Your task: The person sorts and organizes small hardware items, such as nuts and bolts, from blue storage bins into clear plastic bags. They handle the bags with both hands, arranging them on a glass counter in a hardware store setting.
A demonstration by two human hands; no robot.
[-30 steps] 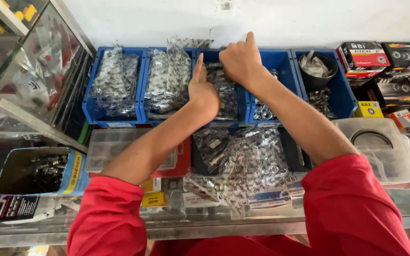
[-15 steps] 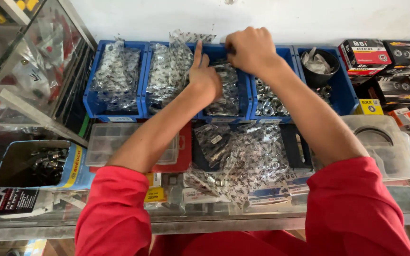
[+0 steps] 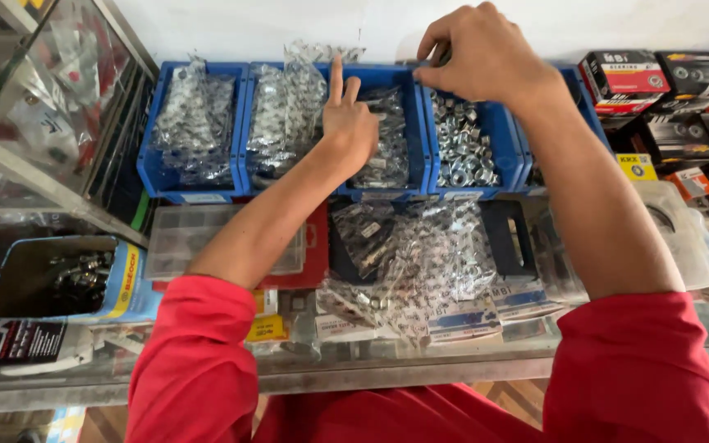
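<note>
Bins fill the back of the table: four blue plastic bins in a row against the white wall. My left hand (image 3: 349, 123) rests in the third blue bin (image 3: 410, 131), forefinger stretched up, the other fingers curled over clear plastic bags of small metal parts (image 3: 387, 160); I cannot tell whether it grips one. My right hand (image 3: 486, 53) hovers over the back rim of the fourth blue bin (image 3: 498, 135), which holds loose silver nuts (image 3: 461, 152), fingers pinched together; whatever they hold is hidden. Right of the bins stand stacked red-and-black cardboard boxes (image 3: 625, 82), with a small yellow label (image 3: 635, 166) just below. Near me lies a heap of clear parts bags (image 3: 416, 262) beside a clear lidded organiser case on a red backing (image 3: 207, 246), and far left an open blue-and-yellow carton (image 3: 59, 279).
</note>
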